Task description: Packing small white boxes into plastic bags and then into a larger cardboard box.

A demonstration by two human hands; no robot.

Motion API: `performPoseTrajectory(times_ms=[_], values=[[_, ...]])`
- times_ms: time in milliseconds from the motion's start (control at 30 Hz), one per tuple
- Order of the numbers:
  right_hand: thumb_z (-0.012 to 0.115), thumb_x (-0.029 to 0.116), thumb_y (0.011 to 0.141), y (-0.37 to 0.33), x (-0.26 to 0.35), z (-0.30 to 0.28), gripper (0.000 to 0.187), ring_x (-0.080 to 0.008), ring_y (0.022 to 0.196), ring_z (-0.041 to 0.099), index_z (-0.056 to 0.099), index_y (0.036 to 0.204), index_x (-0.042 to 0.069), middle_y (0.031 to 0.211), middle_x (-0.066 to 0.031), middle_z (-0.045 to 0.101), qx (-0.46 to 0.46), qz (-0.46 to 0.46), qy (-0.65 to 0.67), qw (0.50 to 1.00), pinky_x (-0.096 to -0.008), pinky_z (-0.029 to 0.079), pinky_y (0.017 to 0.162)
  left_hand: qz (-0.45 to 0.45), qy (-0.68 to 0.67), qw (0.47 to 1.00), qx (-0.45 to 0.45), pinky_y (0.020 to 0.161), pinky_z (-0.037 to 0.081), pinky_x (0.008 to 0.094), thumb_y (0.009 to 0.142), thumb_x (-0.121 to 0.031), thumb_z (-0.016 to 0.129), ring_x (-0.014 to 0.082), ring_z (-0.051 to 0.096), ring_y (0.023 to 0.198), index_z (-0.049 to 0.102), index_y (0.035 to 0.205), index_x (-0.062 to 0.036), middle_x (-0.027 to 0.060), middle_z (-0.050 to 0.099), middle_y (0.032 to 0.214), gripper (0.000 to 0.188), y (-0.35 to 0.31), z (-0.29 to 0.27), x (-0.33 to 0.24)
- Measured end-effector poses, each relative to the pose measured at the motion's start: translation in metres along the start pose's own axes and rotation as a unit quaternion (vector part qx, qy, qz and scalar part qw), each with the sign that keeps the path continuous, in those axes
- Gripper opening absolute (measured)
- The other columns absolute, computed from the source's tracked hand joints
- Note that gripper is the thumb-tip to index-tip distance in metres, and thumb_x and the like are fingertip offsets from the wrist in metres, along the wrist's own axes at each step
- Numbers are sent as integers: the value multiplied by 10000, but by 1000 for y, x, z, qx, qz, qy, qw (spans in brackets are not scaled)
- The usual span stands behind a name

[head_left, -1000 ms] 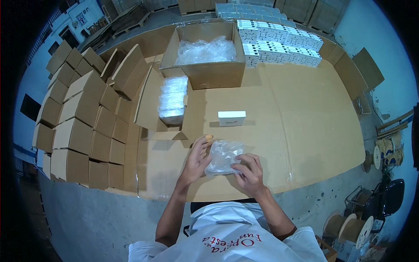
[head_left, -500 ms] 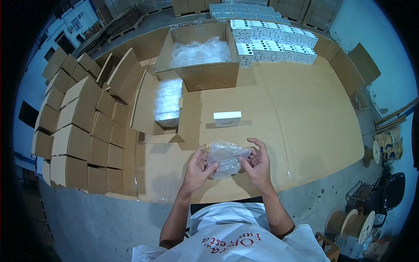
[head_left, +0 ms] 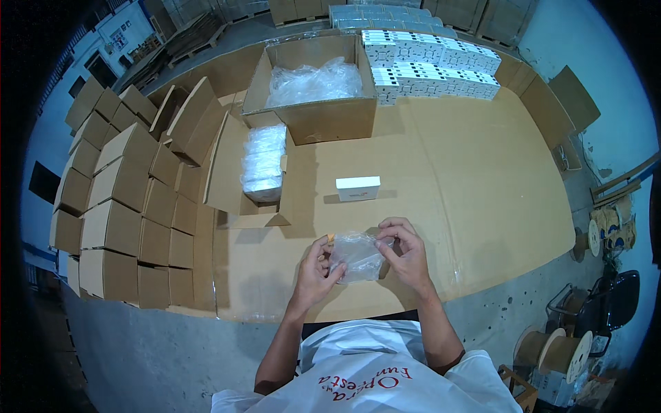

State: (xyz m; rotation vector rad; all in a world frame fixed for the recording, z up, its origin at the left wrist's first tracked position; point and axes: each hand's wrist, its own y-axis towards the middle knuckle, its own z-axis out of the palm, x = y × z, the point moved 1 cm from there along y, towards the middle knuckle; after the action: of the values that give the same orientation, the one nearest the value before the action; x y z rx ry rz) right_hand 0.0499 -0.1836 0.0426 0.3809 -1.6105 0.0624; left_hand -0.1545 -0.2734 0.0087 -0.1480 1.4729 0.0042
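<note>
Plastic bag [head_left: 361, 261], clear, crinkled, pinched by left hand [head_left: 315, 277] and right hand [head_left: 409, 260], white rectangular box [head_left: 358, 188] beyond.

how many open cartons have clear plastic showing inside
2: the large carton at the back, and the smaller carton in front of it, toward the left. Others may be hidden.

The bag [head_left: 361, 256] is thin, clear plastic, crinkled and glossy; the loose film [head_left: 315, 82] in the large carton [head_left: 332, 124] looks the same, and the wrapped packs [head_left: 262, 164] shine under smooth plastic. The small box [head_left: 358, 189] is smooth white card. Matt brown cardboard makes the cartons and covers the tabletop [head_left: 509, 179], where tape [head_left: 455, 277] glints. The shirt [head_left: 358, 396] is soft, creased cloth; the floor [head_left: 172, 351], rough, spotted concrete.
</note>
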Motion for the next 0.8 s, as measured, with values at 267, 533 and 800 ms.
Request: performPoseTrajectory(times_ms=[267,533,800], values=[[704,-44,835,5,-2,-8,136,-246,1010,646,699,959,11,1100,-88,688,106,-65,-35,992,-358,516,882,-50,107,993,1,762,607,320,862,-2,754,202,694,972,371,1470,0,146,531,1249,718,-2,3,-35],[647,-18,939,5,14,-7,82,-175,846,701,682,1009,5,951,-86,630,166,-31,43,985,-301,554,764,189,355,915,18,1065,453,397,810,-139,828,308,657,1139,486,1404,-23,159,615,1284,694,21,1,-92],[670,-15,921,5,26,-9,108,-200,824,703,682,1027,4,942,-99,626,210,-27,11,977,-315,550,741,90,86,968,220,912,481,289,873,-19,769,102,601,938,590,1257,17,39,641,990,425,44,1,-72]])
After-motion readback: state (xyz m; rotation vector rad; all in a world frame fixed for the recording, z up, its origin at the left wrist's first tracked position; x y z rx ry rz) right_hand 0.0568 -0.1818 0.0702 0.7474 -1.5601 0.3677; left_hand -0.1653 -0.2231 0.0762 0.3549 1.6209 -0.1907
